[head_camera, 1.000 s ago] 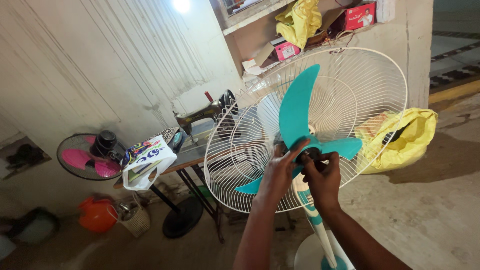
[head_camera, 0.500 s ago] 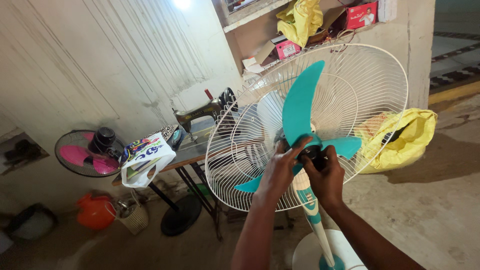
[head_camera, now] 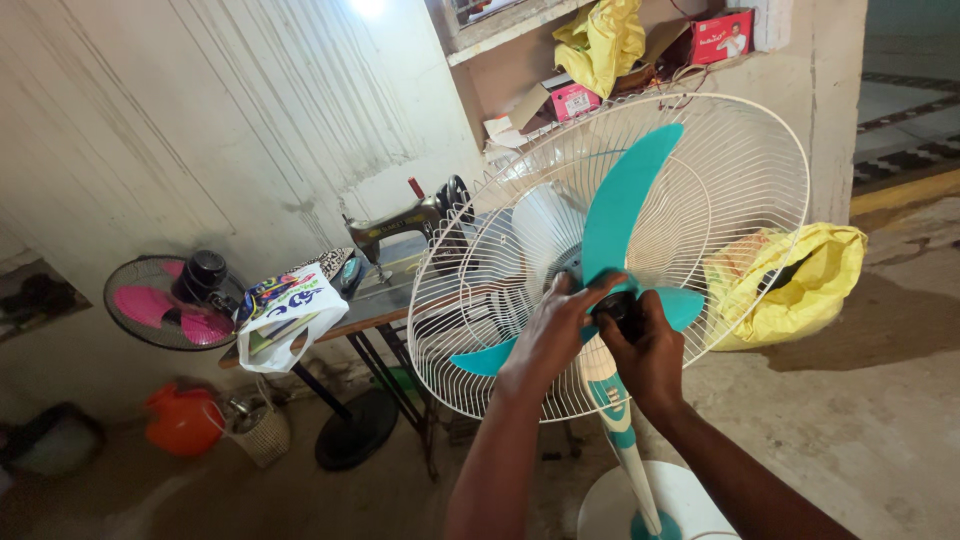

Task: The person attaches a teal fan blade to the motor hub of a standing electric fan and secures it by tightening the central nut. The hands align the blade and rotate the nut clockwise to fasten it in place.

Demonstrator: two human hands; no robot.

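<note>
Left hand (head_camera: 556,335) clamps the teal blade (head_camera: 625,215) at its hub, steadying it inside the white wire guard (head_camera: 740,160). Right hand (head_camera: 640,350), just below the hub, is pinched around the dark centre cap (head_camera: 617,305), gripping it against the braced blade.

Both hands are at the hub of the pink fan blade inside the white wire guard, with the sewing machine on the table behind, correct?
Not quite: the blade under the left hand and right hand is teal, as the head view shows. The white wire guard and the sewing machine on the table are as stated.
</note>
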